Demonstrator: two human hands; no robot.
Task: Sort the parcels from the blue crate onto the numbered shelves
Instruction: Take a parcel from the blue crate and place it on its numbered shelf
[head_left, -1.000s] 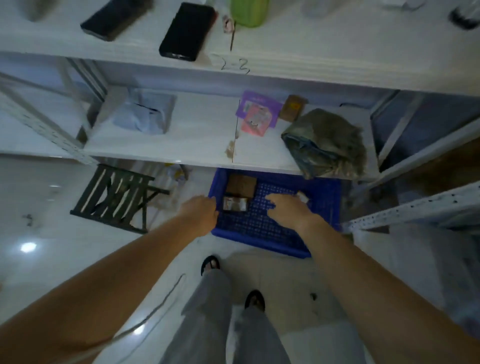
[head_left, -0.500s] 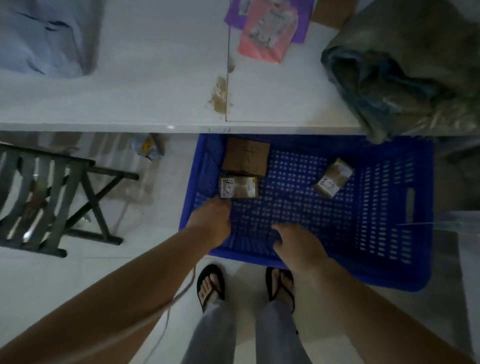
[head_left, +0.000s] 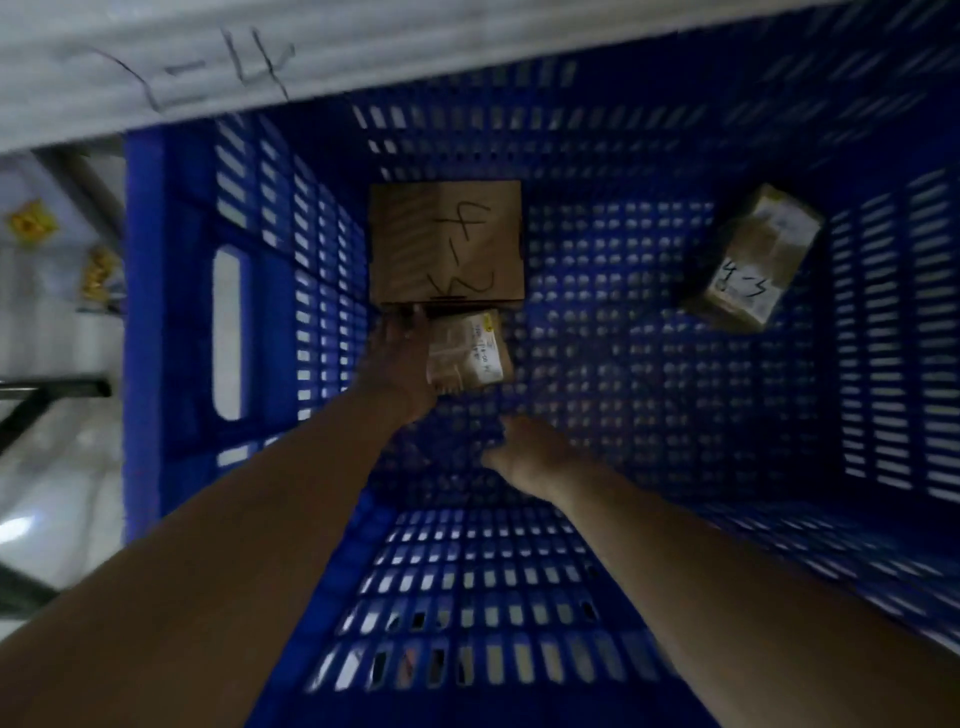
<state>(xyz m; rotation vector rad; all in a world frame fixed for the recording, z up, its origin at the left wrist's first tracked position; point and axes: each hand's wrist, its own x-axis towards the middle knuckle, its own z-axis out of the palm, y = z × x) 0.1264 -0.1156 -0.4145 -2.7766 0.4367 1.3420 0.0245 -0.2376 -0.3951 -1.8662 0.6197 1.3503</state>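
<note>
Blue crate (head_left: 467, 571): it is sitting on the floor under the shelf, and the person is leaning right over it with both arms going down inside.
Progress: three parcels are lying in the crate, so by my reckoning the sorting is far from finished; no parcel is being lifted clear yet.
Right hand (head_left: 524, 452): it is hanging low over the crate floor with its fingers (head_left: 498, 434) loosely curled, holding nothing and well apart from any parcel.
Left hand (head_left: 400, 358): it is reaching further in, its fingers (head_left: 410, 319) lying along the left side of the small taped parcel (head_left: 470, 351) and touching it; through the blur I cannot tell whether they are closing round it.
Flat brown box (head_left: 444, 241): marked 4-3, it is lying flat just beyond the small parcel, its near edge meeting the left fingertips.
Tilted parcel (head_left: 753, 260): also marked 4-3, it is leaning near the right wall, well apart from both hands.
Shelf edge (head_left: 156, 62): it is showing a handwritten number ending in 4, too smeared to read whole.
</note>
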